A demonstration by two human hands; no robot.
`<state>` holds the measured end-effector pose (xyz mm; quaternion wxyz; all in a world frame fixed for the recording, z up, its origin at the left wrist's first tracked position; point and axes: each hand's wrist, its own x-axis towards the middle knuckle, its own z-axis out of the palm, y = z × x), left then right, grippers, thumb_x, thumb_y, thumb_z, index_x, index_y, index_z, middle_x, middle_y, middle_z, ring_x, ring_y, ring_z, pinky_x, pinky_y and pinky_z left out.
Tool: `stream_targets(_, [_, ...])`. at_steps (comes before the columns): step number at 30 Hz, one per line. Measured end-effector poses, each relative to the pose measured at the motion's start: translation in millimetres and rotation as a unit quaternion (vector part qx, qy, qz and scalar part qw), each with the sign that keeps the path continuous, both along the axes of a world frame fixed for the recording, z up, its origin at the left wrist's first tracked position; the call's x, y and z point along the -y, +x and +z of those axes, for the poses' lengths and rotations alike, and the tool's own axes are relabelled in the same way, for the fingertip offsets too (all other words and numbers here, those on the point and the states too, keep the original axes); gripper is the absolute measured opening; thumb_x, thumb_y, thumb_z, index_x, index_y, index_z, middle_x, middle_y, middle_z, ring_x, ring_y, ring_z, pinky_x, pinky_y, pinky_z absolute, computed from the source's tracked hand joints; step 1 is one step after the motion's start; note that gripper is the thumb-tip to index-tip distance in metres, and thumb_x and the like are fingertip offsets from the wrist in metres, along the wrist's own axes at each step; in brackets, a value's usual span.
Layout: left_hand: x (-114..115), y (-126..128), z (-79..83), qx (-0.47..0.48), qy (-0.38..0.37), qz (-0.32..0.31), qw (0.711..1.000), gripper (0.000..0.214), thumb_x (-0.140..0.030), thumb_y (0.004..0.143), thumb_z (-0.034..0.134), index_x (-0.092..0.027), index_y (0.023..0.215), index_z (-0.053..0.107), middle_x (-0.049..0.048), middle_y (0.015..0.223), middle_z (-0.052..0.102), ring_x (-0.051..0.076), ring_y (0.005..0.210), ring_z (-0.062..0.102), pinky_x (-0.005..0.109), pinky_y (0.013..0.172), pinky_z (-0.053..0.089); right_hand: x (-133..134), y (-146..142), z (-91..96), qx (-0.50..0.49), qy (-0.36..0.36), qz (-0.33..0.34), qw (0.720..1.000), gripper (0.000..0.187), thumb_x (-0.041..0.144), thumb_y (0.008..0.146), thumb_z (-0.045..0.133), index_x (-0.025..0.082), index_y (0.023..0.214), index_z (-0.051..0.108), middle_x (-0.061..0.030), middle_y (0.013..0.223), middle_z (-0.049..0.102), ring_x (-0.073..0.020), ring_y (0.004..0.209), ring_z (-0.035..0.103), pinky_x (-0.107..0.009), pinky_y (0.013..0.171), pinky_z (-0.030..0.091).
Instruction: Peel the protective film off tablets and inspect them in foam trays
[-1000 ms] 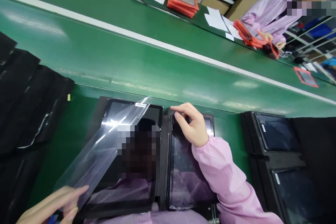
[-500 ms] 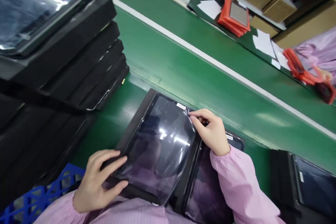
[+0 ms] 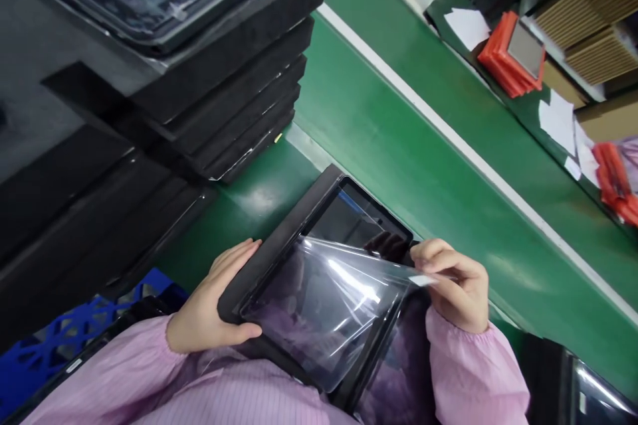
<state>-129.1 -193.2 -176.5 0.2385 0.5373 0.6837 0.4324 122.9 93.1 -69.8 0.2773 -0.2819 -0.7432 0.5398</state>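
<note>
Head view: right hand (image 3: 458, 289) seemingly pinches film (image 3: 329, 295).

My left hand (image 3: 214, 309) lies flat along the black foam-framed tablet's (image 3: 280, 244) left edge; my right hand (image 3: 456, 285) pinches clear plastic film (image 3: 339, 292).

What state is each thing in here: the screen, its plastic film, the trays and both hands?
clear film: partly peeled, far corner lifted off the screen.
tablet screen: lying in its tray, far end bared.
foam tray: held at its left edge.
left hand: gripping the foam tray.
right hand: fingers pinched on the film's corner.
stack of trays: piled, top one holding a film-covered screen.
</note>
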Motion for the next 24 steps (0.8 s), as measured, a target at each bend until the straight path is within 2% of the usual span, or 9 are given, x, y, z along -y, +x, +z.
stream_targets(4, [-2.0,-0.7,2.0,-0.015,0.009,-0.001,1.000,0.101,-0.075,0.084,0.060,-0.030,0.163,0.017,0.0165,0.150,0.051,0.039,0.136,0.053,0.056,0.109,0.050,-4.2,-5.1,1.3,-0.020,-0.023,0.004,1.000,0.018,0.035,0.077,0.080,0.027,0.064,0.070,-0.0001,0.060,0.052,-0.0178,0.060,0.053,-0.036,0.058,0.047])
stream_targets(7, [-2.1,-1.0,1.7,-0.018,0.003,-0.005,1.000,0.104,-0.077,0.084,0.058,-0.029,0.164,0.013,0.0178,0.149,0.051,0.038,0.135,0.054,0.055,0.109,0.050,-6.6,-5.2,1.0,-0.029,-0.039,0.026,0.998,0.018,0.031,0.077,0.077,0.025,0.064,0.067,-0.0004,0.062,0.050,-0.0179,0.062,0.052,-0.037,0.061,0.047])
stream_targets(10, [-2.1,-1.6,0.2,-0.015,0.007,-0.011,1.000,0.105,-0.079,0.083,0.057,-0.028,0.164,0.013,0.0182,0.149,0.051,0.038,0.136,0.053,0.056,0.109,0.050,-8.6,-0.8,-4.3,-0.053,-0.068,0.042,0.995,0.020,0.032,0.077,0.075,0.024,0.064,0.063,-0.0004,0.062,0.046,-0.0183,0.062,0.048,-0.037,0.061,0.044])
stream_targets(15, [-2.5,-2.0,-1.1,-0.009,0.010,-0.014,1.000,0.104,-0.079,0.083,0.058,-0.029,0.163,0.015,0.0185,0.149,0.050,0.038,0.135,0.053,0.057,0.108,0.050,-8.4,3.5,-11.3,-0.075,-0.106,0.028,0.991,0.026,0.038,0.076,0.074,0.025,0.062,0.057,0.0002,0.062,0.040,-0.0187,0.060,0.041,-0.037,0.060,0.038])
stream_targets(24, [-2.2,-1.4,-0.9,-0.013,0.006,-0.012,1.000,0.101,-0.078,0.085,0.056,-0.029,0.163,0.015,0.0179,0.149,0.050,0.038,0.136,0.052,0.056,0.109,0.050,-9.9,1.4,-10.7,-0.082,-0.118,0.038,0.989,0.030,0.044,0.079,0.072,0.024,0.062,0.059,-0.0001,0.061,0.043,-0.0183,0.059,0.042,-0.037,0.059,0.039])
